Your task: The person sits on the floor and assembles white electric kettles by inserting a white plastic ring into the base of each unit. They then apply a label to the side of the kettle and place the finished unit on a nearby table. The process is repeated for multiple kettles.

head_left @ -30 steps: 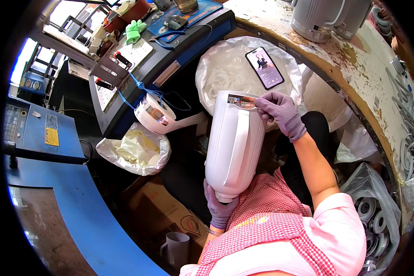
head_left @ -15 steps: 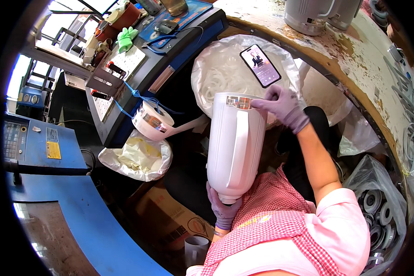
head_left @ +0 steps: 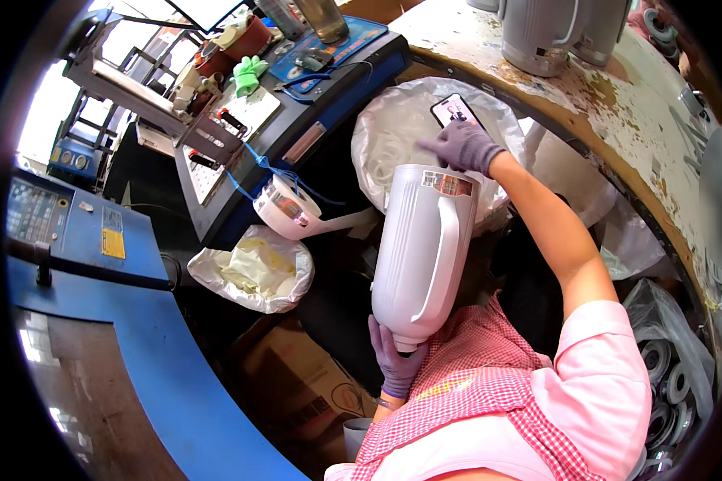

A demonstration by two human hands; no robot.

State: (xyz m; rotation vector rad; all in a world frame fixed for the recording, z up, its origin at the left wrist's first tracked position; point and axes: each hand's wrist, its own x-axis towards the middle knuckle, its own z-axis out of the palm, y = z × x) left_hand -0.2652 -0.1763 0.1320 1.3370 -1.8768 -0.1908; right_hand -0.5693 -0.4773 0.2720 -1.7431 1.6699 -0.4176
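A pale grey plastic jug shell (head_left: 410,264) with a long side handle (head_left: 445,256) lies tilted in front of me, its narrow neck toward my body. My gloved left hand (head_left: 397,365) is closed around the neck end, supporting it from the left. Near the jug's wide far end sits a small printed sticker (head_left: 447,183). Just beyond that end, my gloved right hand (head_left: 467,147) hovers with its index finger stretched to the left and nothing visible in it. It covers the lower part of a phone (head_left: 456,111), which rests on a white bag of clear rings (head_left: 389,152).
To the left, a roll of stickers (head_left: 285,208) hangs by blue cord from a dark bench (head_left: 297,120), above a bag of paper scraps (head_left: 257,276). A blue machine (head_left: 160,345) fills the lower left. Grey jugs (head_left: 541,40) stand on the worn table (head_left: 610,104); bagged round parts (head_left: 666,385) lie right.
My right hand has left the sticker at the jug's rim and moved forward, over the bag and part of the phone. My left hand keeps its hold. The whole view has shifted slightly.
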